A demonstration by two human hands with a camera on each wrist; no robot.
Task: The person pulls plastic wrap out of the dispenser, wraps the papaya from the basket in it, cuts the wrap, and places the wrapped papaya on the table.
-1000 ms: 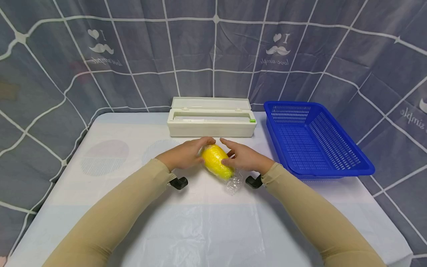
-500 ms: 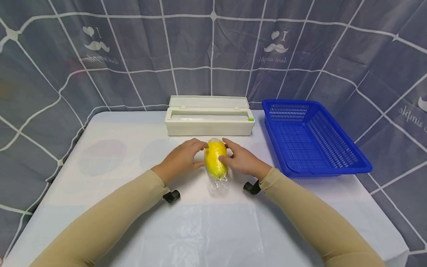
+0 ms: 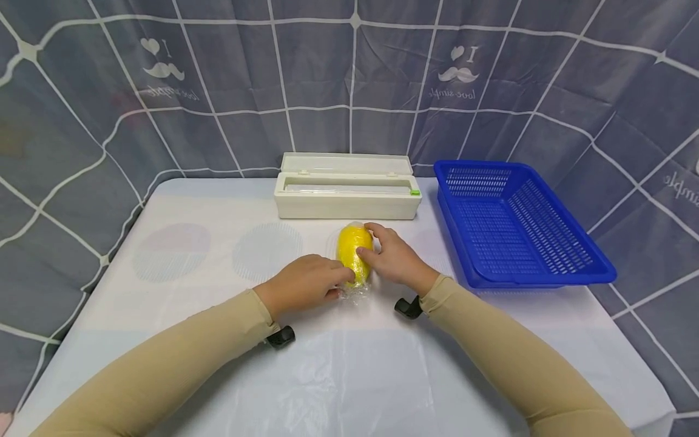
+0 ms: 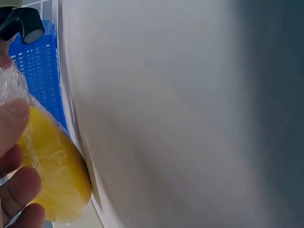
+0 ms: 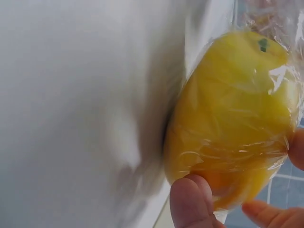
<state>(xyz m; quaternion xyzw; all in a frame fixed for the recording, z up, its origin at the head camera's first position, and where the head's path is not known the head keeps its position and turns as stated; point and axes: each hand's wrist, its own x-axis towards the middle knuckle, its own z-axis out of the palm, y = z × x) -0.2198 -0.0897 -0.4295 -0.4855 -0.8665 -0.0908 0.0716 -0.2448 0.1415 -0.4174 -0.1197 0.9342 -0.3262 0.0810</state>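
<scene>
A yellow fruit (image 3: 354,240) wrapped in clear cling film lies on the white-covered table, its long axis pointing away from me. My right hand (image 3: 397,260) grips its right side, with the thumb on top and the fingers toward the far end. At the near end my left hand (image 3: 307,280) pinches the loose cling film (image 3: 356,295), fingertips against the fruit. In the left wrist view the thumb (image 4: 12,123) lies by the gathered film, next to the fruit (image 4: 61,175). A small green mark shows through the wrap in the right wrist view on the fruit (image 5: 232,104).
Behind the fruit stands a white cling film dispenser (image 3: 348,210) with its lid raised and a green slider at its right end. To the right is a blue plastic basket (image 3: 537,281). A grey checked curtain (image 3: 317,67) hangs around the table.
The fruit has turned from slanting to nearly straight away from me. My left hand has gone from its left far side to the near end, onto the film. The right hand keeps its grip.
</scene>
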